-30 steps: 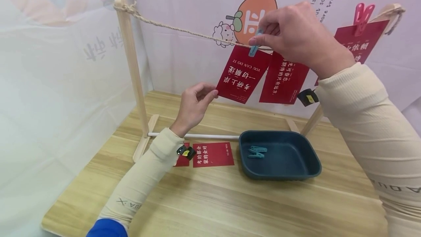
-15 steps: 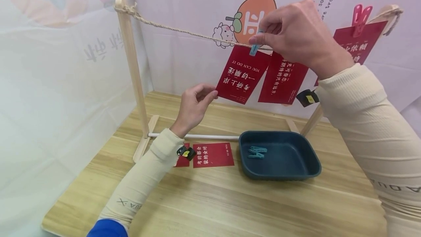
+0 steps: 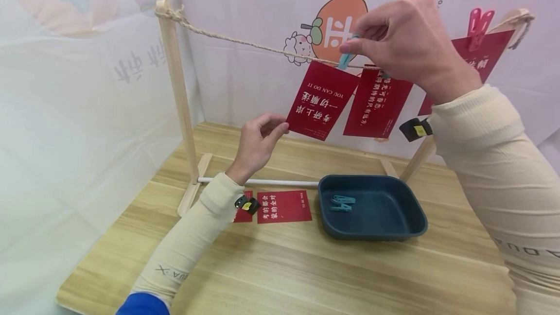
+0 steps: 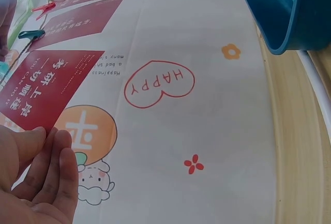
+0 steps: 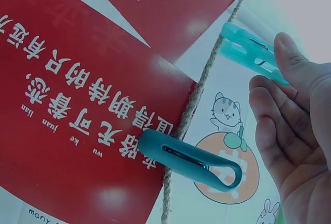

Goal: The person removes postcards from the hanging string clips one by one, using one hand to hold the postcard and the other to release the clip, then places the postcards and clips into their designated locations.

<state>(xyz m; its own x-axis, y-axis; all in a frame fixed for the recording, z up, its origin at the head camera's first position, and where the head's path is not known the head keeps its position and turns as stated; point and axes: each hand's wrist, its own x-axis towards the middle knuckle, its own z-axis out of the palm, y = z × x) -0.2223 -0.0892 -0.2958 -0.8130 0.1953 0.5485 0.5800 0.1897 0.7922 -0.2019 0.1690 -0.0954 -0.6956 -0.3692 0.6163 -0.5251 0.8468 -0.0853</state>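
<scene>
On the wooden table (image 3: 306, 271): one person works at it, and pegging up cards looks to be the job, with the one between the hands as the step of the moment.
Wooden stand (image 3: 177, 96): one, at the far side, two posts with one sagging rope (image 3: 245, 44) strung between them and one white rod (image 3: 284, 182) low down.
Blue tray (image 3: 380, 210): one, right of the middle, in front of the stand.
Right hand (image 3: 415, 45): pinches the light blue peg (image 5: 251, 53) at the rope, by the held card's (image 3: 321, 103) top edge. I can't tell whether the peg has caught the paper; the next move seems to call for closing it over card and rope together.
Left hand (image 3: 259, 145): well apart from the other and lower, thumb and finger pinching that card's lower left corner; it should hold steady until the peg bites.
Red cards: five in sight. Three at the rope: the held card on the left, the middle card (image 3: 376, 106), the right card (image 3: 492, 52). Two on the table, left of the tray: a flat card (image 3: 286, 206) and a half-hidden card (image 3: 243, 218) behind the left wrist.
Pegs: five, I think. Light blue in the fingers, a teal peg (image 5: 189, 159) on the middle card, a pink peg (image 3: 477, 39) on the right one, and seemingly two tray pegs (image 3: 343, 200).
</scene>
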